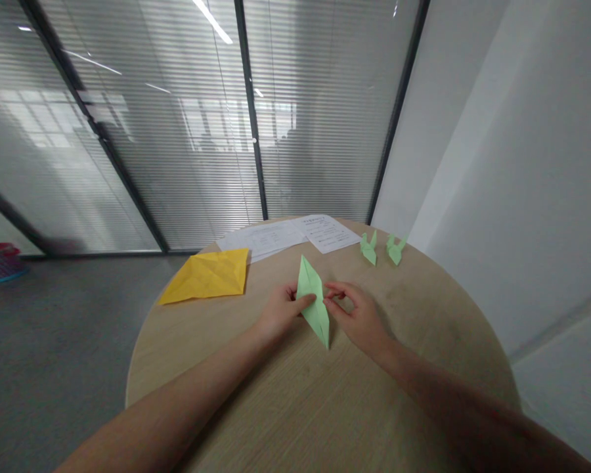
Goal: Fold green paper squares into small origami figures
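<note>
A light green folded paper (314, 315), long and pointed at both ends, is held up above the table in the head view. My left hand (282, 307) grips its left side, thumb across the front and fingers behind. At the paper's right edge is my right hand (350, 312), its thumb and index finger pinched close to the edge. Whether those fingertips clasp the paper or only touch it is hard to make out. Creases run along the paper's length.
The round wooden table (276, 407) carries a yellow folded paper (217, 276) on the left. Printed sheets (328, 233) lie at the back. Two green origami cranes, a nearer-centre crane (369, 249) and a right crane (396, 250), stand back right. A basket (0, 263) sits on the floor.
</note>
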### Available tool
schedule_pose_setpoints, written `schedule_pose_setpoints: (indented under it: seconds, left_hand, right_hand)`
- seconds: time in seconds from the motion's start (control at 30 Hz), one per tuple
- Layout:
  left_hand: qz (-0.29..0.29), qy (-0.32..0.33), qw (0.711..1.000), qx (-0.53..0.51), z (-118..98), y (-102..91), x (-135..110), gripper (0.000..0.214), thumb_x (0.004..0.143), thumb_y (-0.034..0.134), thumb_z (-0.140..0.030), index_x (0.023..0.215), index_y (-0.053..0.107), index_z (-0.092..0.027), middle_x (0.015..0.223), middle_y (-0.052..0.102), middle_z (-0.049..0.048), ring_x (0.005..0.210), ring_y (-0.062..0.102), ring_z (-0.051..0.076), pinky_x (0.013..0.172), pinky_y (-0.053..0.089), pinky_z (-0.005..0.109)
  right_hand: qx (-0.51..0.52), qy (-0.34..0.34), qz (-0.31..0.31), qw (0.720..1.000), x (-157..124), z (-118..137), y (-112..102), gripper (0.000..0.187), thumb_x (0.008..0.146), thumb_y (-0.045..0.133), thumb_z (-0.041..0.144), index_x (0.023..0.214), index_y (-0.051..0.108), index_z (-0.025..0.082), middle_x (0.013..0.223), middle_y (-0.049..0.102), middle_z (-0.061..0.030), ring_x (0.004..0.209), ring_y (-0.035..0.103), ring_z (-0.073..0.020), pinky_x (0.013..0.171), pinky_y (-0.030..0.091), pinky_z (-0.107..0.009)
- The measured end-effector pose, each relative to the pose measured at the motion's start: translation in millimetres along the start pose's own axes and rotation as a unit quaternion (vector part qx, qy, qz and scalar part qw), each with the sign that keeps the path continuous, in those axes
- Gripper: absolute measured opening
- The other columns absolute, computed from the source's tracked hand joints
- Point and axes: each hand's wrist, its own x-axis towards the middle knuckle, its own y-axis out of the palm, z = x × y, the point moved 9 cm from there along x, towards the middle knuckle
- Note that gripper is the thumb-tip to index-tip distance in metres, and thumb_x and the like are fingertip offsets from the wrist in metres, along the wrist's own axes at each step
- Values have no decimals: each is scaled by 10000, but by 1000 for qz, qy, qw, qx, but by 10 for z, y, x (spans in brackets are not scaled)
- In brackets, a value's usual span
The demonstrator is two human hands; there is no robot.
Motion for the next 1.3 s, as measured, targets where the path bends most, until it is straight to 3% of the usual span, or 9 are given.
schedule_pose_setpoints:
  seconds: [0.13,0.23,0.4,0.57,0.9,1.13,1.3]
  left_hand:
    - [11,19,1000,11,-44,38,2,369,671,758,-398,900,686,-117,770,694,53,628,588,148,589,443,253]
    - [24,16,1000,1,-28,72,-1,383,674,756,-430,898,681,-128,791,699,57,650,598,155,609,458,261]
    - [33,1,999,-4,47,92,-5,377,732,711,-472,887,686,-130,768,693,55,645,603,156,628,466,277]
    - [47,11,999,19,46,100,-9,334,751,712,-442,860,712,-126,814,713,66,696,616,166,687,468,290]
    - [1,40,997,62,-9,-10,14,292,720,742,-352,891,705,-119,841,711,64,739,625,190,695,474,299]
    - [56,31,997,33,33,101,16,378,711,759,-324,1002,669,-99,946,712,106,804,649,211,755,501,335]
    - [68,24,997,27,24,170,-17,390,703,757,-287,1033,639,-115,920,704,85,790,649,200,743,502,330]
  right_hand:
    - [60,76,13,995,13,-249,103,390,797,662,309,1177,592,254,975,631,-51,902,592,-183,854,487,-351]
    - [131,133,33,982,4,-446,231,502,756,701,330,1227,545,253,913,609,-31,822,591,-161,757,501,-307]
    - [217,194,70,954,-25,-608,383,310,761,693,393,999,614,211,824,633,-34,730,596,-157,682,485,-290]
    - [180,208,71,959,-40,-591,336,230,766,687,412,795,623,193,755,632,-17,703,579,-151,657,449,-274]
    - [159,196,102,962,-39,-488,334,220,792,652,401,747,633,186,704,613,-6,665,543,-140,636,418,-263]
    - [179,198,87,960,-28,-512,319,238,798,633,417,869,663,191,838,674,-22,764,587,-155,711,451,-267]
    - [181,214,72,957,-22,-554,298,192,781,639,385,775,649,193,745,638,-9,710,555,-152,686,434,-269]
